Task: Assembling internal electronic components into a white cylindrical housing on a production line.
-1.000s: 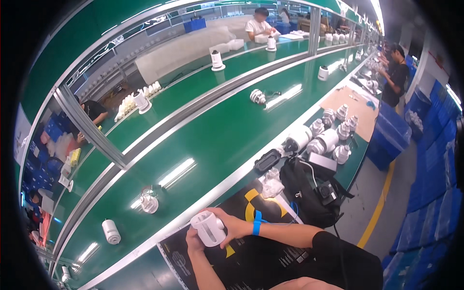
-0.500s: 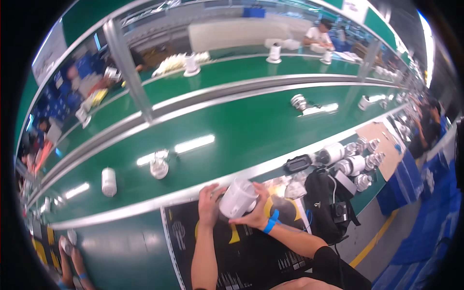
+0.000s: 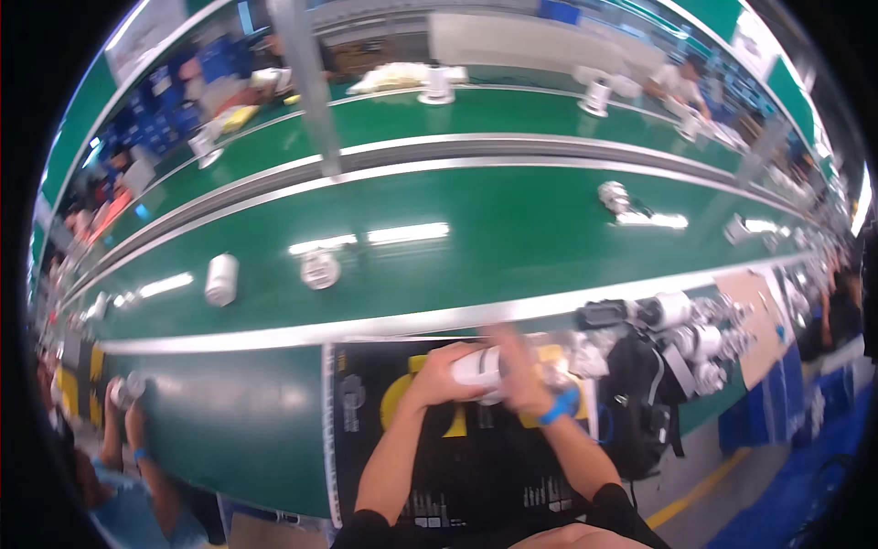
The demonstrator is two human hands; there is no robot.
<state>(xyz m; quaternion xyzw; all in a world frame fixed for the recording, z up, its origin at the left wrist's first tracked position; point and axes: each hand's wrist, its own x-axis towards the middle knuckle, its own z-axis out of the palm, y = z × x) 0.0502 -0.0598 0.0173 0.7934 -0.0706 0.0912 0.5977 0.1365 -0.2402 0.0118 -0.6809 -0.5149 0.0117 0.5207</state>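
A white cylindrical housing (image 3: 476,370) lies on its side in my left hand (image 3: 444,375), whose fingers wrap round one end. My right hand (image 3: 523,377), with a blue band at the wrist, is up against the other end of the housing. Motion smears its fingers, so their grip does not show. Both hands are above a black mat (image 3: 412,467) with yellow and white printing on the bench.
Beyond the bench edge a green conveyor belt (image 3: 512,220) carries a white cylinder (image 3: 221,280) and a round white part (image 3: 320,269). At right lie a black bag (image 3: 631,393) and several white parts (image 3: 704,340). A co-worker's hands (image 3: 128,403) hold a part at far left.
The housing has tipped from slanted upright onto its side. My right hand has shifted from cupping its side to its end and is now blurred. The whole view has turned slightly.
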